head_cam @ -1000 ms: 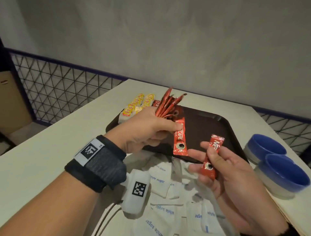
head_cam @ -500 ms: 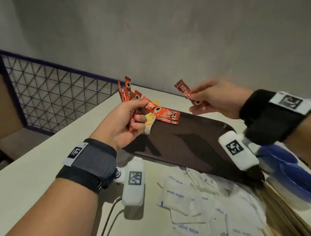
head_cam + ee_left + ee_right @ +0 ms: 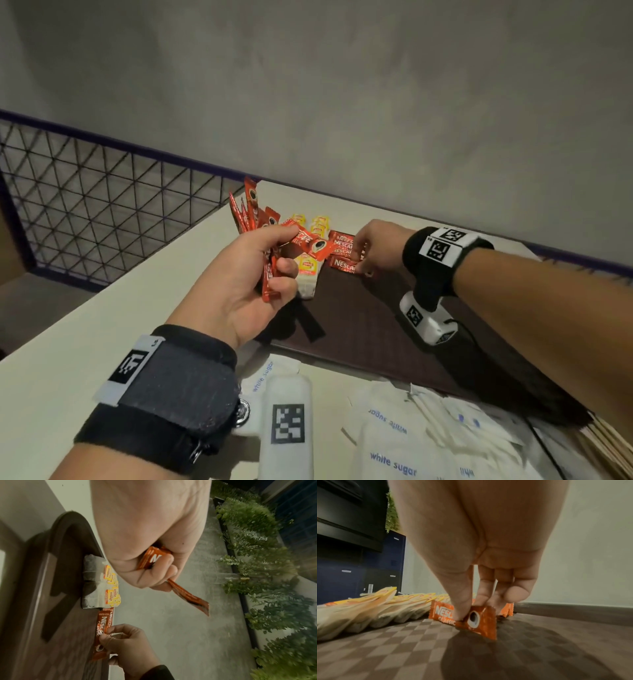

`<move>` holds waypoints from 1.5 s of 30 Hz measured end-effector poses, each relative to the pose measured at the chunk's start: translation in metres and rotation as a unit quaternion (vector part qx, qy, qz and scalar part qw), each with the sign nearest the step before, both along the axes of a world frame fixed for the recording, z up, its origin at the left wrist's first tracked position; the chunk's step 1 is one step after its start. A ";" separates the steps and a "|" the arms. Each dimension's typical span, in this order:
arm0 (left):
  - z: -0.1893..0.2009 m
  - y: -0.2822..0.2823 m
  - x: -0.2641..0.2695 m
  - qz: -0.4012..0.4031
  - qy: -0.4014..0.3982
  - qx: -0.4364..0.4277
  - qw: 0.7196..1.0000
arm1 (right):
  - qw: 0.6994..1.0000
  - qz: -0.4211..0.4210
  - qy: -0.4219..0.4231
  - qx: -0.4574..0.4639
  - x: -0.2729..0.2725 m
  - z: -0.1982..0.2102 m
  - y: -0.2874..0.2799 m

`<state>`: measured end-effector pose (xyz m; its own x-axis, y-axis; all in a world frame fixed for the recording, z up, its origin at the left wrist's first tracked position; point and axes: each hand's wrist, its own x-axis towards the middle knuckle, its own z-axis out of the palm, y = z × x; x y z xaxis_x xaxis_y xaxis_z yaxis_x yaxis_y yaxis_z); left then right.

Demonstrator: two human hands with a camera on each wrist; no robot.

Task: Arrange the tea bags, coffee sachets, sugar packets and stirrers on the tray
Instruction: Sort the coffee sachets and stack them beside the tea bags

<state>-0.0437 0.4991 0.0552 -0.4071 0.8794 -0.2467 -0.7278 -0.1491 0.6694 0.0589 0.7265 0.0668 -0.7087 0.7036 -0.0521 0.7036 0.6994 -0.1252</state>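
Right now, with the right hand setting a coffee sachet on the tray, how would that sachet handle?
The coffee sachet probably bends easily: its end kinks under the right hand's fingers. Likely light, since a fingertip pinch carries it. Flat, so unlikely to roll on the tray.

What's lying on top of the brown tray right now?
On the tray, rows of yellow tea bags sit beside red coffee sachets, which the right hand pinches and partly covers. That arm hides the tray's right side.

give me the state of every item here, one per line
left hand: grips a fan of red coffee sachets, above the table
right hand: pinches one red coffee sachet, lowering it onto the tray
dark brown tray: flat on the table
yellow-tagged tea bags: rowed on tray, overlapping
white sugar packets: loose on table, off tray
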 end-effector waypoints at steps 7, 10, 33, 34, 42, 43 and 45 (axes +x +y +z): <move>0.000 0.000 0.000 0.003 -0.005 0.004 1.000 | 1.000 0.009 0.007 0.009 -0.001 0.002 0.003; 0.000 0.001 0.000 0.007 -0.006 0.002 1.000 | 1.000 0.022 0.002 0.007 -0.002 0.002 0.001; -0.002 0.003 -0.001 0.022 0.010 -0.013 1.000 | 0.998 0.045 -0.042 0.028 -0.005 -0.002 0.001; -0.002 0.004 -0.001 0.023 0.011 -0.013 1.000 | 0.998 0.045 -0.041 0.027 -0.005 -0.002 0.001; -0.002 0.003 -0.001 0.026 0.008 -0.011 1.000 | 0.998 0.046 -0.026 -0.040 -0.007 -0.001 0.008; -0.002 0.003 -0.001 0.027 0.008 -0.011 1.000 | 0.998 0.040 -0.019 -0.050 -0.007 -0.001 0.010; -0.002 0.004 -0.001 0.028 0.009 -0.011 1.000 | 0.997 0.029 -0.015 -0.066 -0.008 0.000 0.013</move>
